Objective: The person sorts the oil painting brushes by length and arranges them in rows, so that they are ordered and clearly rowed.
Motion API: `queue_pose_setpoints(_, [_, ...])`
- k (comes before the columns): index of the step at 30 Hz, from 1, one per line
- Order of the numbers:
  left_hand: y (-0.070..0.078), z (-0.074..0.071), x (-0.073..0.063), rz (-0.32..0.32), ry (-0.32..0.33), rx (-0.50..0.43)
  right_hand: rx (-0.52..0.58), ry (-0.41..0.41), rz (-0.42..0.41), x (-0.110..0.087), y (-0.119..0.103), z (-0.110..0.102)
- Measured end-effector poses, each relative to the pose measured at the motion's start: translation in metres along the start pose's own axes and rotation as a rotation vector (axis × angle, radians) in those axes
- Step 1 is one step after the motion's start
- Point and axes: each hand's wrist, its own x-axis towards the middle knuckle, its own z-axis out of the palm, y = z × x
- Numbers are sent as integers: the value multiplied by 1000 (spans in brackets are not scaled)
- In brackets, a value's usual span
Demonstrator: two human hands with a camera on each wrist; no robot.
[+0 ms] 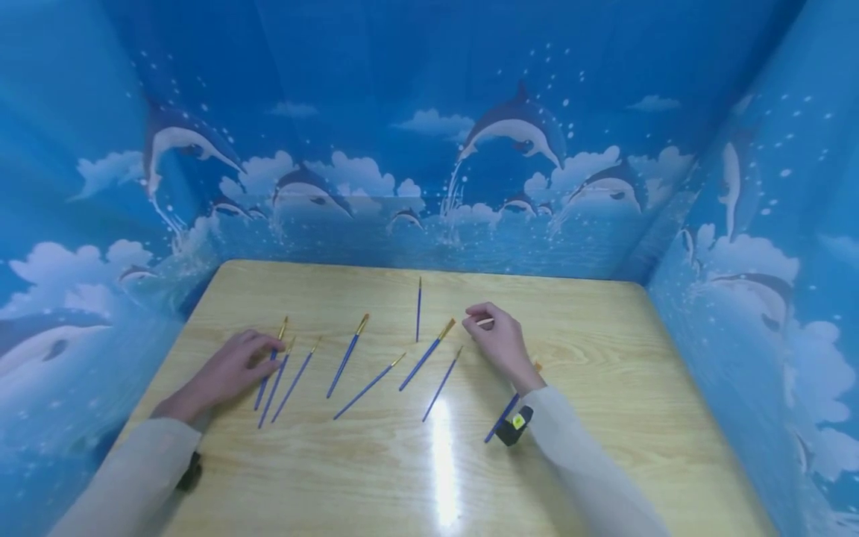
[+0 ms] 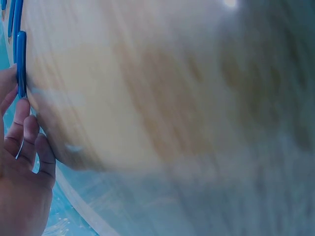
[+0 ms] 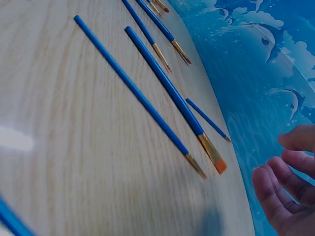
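Several paintbrushes with blue handles lie on the table. On the left, my left hand [image 1: 231, 371] hovers low over a group of three, thumb and forefinger apart around the leftmost paintbrush [image 1: 259, 394]. In the left wrist view, its fingertips are right at the end of a blue handle [image 2: 21, 61]. My right hand [image 1: 498, 339] is raised to the right of a wide flat paintbrush [image 1: 427, 353], fingers loosely bent. Nothing shows between its fingers [image 3: 268, 191] in the right wrist view. Another paintbrush [image 1: 502, 419] lies partly hidden under the right wrist.
More paintbrushes lie mid-table, including a slanted thin one [image 1: 369, 386], an upright one [image 1: 345, 365] and a short one [image 1: 419, 309] near the back. The wooden table [image 1: 604, 350] has rounded corners. A blue dolphin-print curtain [image 1: 376, 149] encloses its back and sides.
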Motion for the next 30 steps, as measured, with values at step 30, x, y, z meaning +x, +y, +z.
queue_pose_setpoints(30, [1, -1, -1, 16, -2, 10, -150, -8, 60, -90, 73, -45])
